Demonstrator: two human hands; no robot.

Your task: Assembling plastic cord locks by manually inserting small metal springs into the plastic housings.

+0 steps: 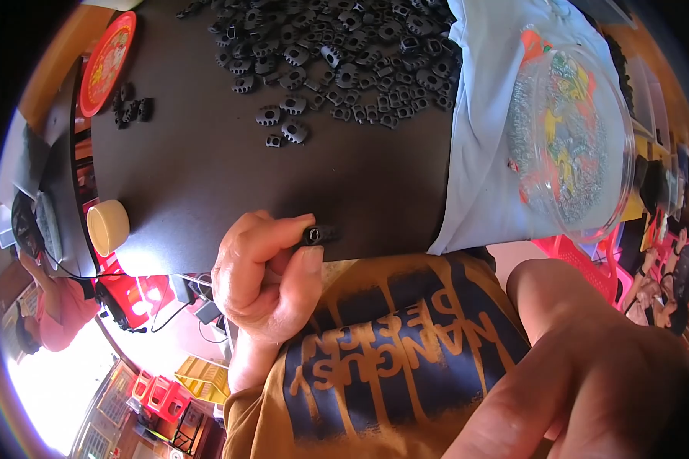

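Observation:
Between the thumb and forefinger of my left hand (272, 268) is a small black plastic piece (315, 235), held just over the table's near edge. A small ring-like opening shows on the end of that piece. My right hand (589, 375) looms large at the lower right, away from the table. Its fingertips run past the lower edge of the picture, so what they do is hidden. A few loose black toothed parts (292, 131) lie on the dark table beyond my left hand, in front of a big pile of similar black parts (344, 53).
A light blue cloth (475, 145) covers the table's right side. On it stands a clear round tray (629, 153) with many small silvery pieces. At left are a red tray (122, 38), a small cluster of black pieces (132, 109) and a yellow cup (107, 228).

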